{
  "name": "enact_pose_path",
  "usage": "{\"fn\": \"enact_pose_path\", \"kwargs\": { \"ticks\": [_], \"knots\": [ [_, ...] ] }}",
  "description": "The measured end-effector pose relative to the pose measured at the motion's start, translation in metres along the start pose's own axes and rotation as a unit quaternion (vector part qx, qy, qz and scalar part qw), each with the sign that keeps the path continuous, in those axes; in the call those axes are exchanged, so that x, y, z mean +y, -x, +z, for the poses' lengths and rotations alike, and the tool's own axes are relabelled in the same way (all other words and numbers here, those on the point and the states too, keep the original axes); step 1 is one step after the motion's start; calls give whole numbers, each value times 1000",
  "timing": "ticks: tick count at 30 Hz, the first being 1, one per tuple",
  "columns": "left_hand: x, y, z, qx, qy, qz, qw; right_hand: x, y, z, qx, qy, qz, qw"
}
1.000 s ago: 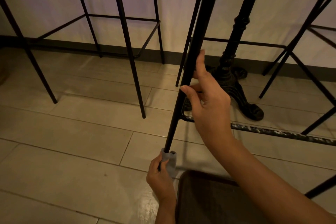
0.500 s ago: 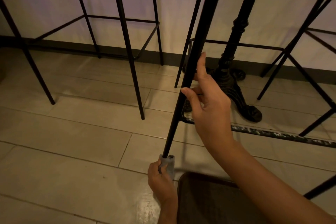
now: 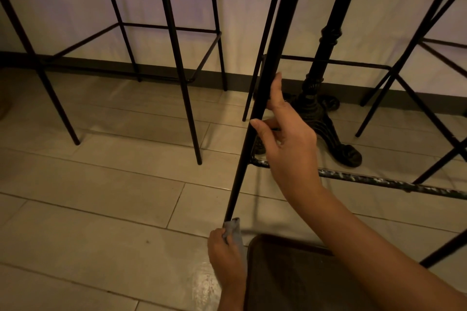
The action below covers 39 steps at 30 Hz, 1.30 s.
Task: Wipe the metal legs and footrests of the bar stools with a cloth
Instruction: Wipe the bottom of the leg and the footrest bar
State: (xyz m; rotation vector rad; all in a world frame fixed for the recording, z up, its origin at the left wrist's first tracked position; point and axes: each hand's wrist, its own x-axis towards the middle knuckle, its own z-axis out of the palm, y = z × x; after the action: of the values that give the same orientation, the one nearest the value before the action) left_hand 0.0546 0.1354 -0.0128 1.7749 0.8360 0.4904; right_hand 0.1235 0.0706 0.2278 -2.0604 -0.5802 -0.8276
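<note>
Seen from a head-worn camera, looking down at tiled floor among black metal bar stools.

Left hand low in view, fingers curled round a pale grey cloth wrapped about the bottom of a slanting stool leg; cloth bunched between fingers and metal, probably so one squeeze cleans all round the rod. Exact finger positions behind the cloth hard to tell.

Right hand higher on the same leg, well above the cloth: index finger stretched up along the rod, thumb hooked across the near side, remaining fingers loosely bent behind. Likely bracing the stool against the pull of wiping.

Just below the right-hand fingers, a scuffed, paint-flecked footrest running off to the right, apparently not yet wiped.

Beyond the fingers, an ornate cast table base; further stools to the left, against a pale wall.
</note>
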Motion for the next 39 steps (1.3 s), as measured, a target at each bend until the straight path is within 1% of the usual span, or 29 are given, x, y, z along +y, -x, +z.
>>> {"fn": "enact_pose_path", "kwargs": {
  "ticks": [2, 4, 6, 8, 12, 17, 19, 21, 25, 28, 32, 35, 37, 39],
  "knots": [
    [5, 7, -2, 18, 7, -7, 1000, 0, 1, -3, -3, 3, 1, 1000],
    [8, 14, -6, 34, 20, -39, 998, 0, 9, -9, -13, 2, -10, 1000],
    [9, 22, -10, 44, 49, -85, 994, 0, 29, -17, -33, 3, -26, 999],
    [9, 28, -12, 49, 66, -107, 991, 3, 60, -25, -64, 5, -23, 998],
    [23, 36, -16, 74, 94, -101, 988, 13, 113, -37, -158, -28, 55, 985],
    [45, 28, -21, 107, 127, -69, 984, 28, 124, -33, -231, 7, 146, 962],
    [58, 25, -25, 126, 150, -49, 979, 29, 123, -30, -260, 6, 159, 952],
    [77, 28, -31, 127, 179, -20, 975, 26, 119, -28, -276, 5, 149, 949],
    [113, 38, -38, 100, 247, 8, 964, 20, 109, -30, -292, -15, 153, 944],
    [129, 42, -40, 88, 283, 20, 955, 16, 100, -31, -275, -25, 144, 950],
    [146, 47, -42, 71, 302, 51, 949, 14, 85, -32, -245, -1, 131, 961],
    [155, 48, -44, 57, 299, 70, 950, 10, 71, -40, -218, -25, 141, 965],
    [161, 43, -47, 50, 297, 82, 950, 8, 58, -48, -206, -31, 124, 970],
    [169, 33, -52, 47, 295, 102, 949, 9, 41, -54, -211, -9, 102, 972]
  ]
}}
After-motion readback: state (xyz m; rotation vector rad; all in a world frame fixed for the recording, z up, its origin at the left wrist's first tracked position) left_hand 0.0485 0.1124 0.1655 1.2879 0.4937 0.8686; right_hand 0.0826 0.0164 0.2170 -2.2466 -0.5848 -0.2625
